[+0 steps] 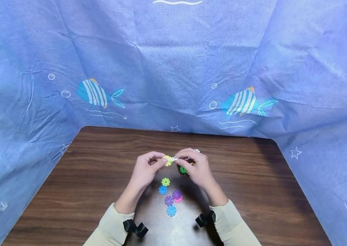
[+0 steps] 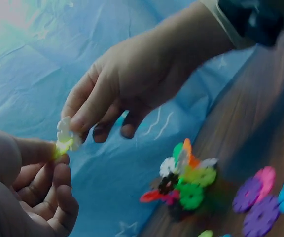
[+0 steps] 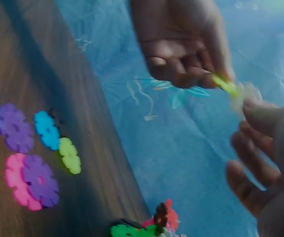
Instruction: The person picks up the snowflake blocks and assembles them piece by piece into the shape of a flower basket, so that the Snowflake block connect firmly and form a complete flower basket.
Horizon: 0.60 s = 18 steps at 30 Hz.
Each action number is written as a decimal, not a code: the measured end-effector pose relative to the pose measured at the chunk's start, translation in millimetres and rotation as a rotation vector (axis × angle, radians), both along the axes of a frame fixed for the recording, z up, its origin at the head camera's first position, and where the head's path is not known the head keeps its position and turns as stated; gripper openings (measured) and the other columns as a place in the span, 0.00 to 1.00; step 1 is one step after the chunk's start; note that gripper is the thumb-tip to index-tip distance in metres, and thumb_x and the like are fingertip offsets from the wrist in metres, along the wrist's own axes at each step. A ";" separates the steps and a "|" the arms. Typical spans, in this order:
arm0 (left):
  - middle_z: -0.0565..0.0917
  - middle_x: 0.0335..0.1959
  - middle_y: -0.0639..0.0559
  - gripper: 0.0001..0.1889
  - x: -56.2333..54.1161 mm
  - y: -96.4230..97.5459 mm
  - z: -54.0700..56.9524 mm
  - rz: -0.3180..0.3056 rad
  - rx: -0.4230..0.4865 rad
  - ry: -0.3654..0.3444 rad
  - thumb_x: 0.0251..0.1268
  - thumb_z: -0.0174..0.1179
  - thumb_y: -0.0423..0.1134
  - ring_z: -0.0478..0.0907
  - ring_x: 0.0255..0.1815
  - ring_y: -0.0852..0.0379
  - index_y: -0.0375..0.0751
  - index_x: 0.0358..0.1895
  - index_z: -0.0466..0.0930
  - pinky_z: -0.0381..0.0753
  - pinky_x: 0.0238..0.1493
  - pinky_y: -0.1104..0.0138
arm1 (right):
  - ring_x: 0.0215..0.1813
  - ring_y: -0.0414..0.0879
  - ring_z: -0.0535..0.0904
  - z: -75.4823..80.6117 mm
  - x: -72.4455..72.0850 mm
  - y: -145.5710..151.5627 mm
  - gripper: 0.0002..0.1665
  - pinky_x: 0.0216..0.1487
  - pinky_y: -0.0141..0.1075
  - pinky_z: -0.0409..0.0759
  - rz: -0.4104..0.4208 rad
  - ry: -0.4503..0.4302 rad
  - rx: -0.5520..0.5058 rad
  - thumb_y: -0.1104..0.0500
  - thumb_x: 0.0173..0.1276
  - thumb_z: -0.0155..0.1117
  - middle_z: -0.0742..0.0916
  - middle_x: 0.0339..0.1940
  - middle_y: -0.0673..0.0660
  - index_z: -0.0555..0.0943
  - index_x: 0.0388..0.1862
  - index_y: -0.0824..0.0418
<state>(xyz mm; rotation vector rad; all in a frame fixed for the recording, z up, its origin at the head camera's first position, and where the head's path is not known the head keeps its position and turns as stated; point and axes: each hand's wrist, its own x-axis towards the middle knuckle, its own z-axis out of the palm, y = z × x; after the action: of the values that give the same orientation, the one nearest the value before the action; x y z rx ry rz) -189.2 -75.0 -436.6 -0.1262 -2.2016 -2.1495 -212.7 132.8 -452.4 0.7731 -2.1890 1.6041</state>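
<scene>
Above the table, my left hand (image 1: 145, 169) pinches a yellow notched plastic disc (image 1: 168, 162) between thumb and fingers. My right hand (image 1: 198, 169) pinches a white notched disc (image 2: 63, 127) at its edge. The two discs meet edge to edge at an angle, and they overlap in both wrist views. Fingertips hide part of each disc. Beneath the hands lie a yellow-green disc (image 1: 165, 181) and a blue disc (image 1: 162, 190).
Nearer me on the wooden table (image 1: 99, 191) are two purple discs (image 1: 168, 200), a pink disc (image 1: 178, 199) and a light blue disc (image 1: 171, 210). A mixed pile with a green disc (image 2: 191, 196) sits partly behind my right hand. A blue fish-print cloth (image 1: 173, 75) hangs behind the table.
</scene>
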 end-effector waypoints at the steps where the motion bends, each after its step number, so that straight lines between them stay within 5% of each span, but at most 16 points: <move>1: 0.83 0.27 0.51 0.06 -0.8 -3.1 1.7 0.017 -0.019 0.024 0.65 0.67 0.27 0.77 0.23 0.61 0.29 0.42 0.86 0.76 0.25 0.73 | 0.42 0.43 0.85 1.4 0.4 1.2 0.12 0.38 0.35 0.85 -0.005 -0.051 0.013 0.63 0.65 0.75 0.90 0.41 0.54 0.89 0.48 0.54; 6: 0.85 0.32 0.45 0.04 -7.3 -21.5 7.9 0.128 -0.092 0.119 0.65 0.68 0.29 0.79 0.28 0.60 0.34 0.41 0.87 0.81 0.32 0.71 | 0.39 0.41 0.84 -1.7 -0.5 -2.3 0.13 0.39 0.36 0.85 0.033 -0.208 0.249 0.61 0.65 0.75 0.90 0.40 0.54 0.88 0.49 0.56; 13: 0.87 0.37 0.38 0.06 -10.0 -34.8 8.4 0.131 -0.084 0.129 0.64 0.69 0.28 0.81 0.31 0.65 0.31 0.42 0.88 0.82 0.36 0.74 | 0.43 0.43 0.87 -19.8 -8.8 -28.0 0.10 0.48 0.38 0.86 0.158 -0.162 0.775 0.57 0.64 0.76 0.91 0.41 0.50 0.90 0.44 0.58; 18: 0.87 0.38 0.34 0.07 -7.2 -34.6 9.9 0.120 -0.038 0.112 0.63 0.69 0.25 0.83 0.32 0.65 0.27 0.43 0.87 0.85 0.37 0.72 | 0.42 0.44 0.87 -28.4 -9.0 -39.6 0.08 0.46 0.39 0.86 0.163 -0.126 0.980 0.56 0.59 0.79 0.91 0.36 0.48 0.91 0.38 0.53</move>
<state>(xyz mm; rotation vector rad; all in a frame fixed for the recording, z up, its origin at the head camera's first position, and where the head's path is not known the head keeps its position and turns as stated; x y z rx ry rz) -196.4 -109.6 -426.7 -0.1103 -2.1316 -1.9886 -221.7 93.1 -480.9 1.1181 -3.0559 0.5331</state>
